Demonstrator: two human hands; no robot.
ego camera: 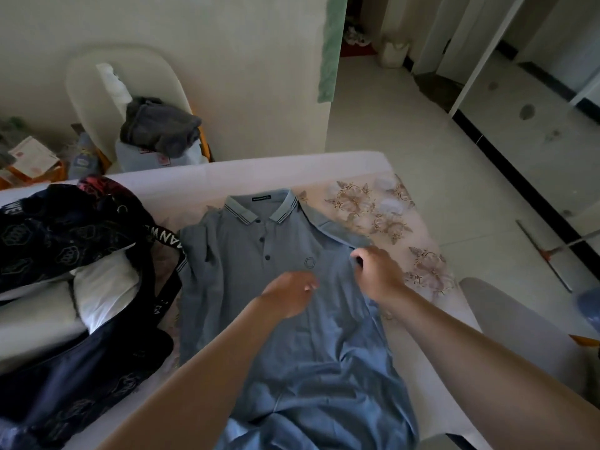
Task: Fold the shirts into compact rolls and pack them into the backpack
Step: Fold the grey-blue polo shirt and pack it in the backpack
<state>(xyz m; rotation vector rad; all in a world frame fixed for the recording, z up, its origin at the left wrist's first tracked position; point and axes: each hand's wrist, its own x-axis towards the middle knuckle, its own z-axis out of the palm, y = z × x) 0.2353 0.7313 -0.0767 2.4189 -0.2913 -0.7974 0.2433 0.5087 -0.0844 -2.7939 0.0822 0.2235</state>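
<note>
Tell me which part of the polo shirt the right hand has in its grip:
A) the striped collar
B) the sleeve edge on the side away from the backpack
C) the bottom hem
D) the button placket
B: the right hand pinches the folded-in sleeve edge of the polo shirt, just below the shoulder on the side away from the backpack.

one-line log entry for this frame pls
stage: sleeve fold | polo shirt: flat, face up on bed | right hand: pinches its sleeve | left hand: over its chest | backpack: open, beside shirt
</note>
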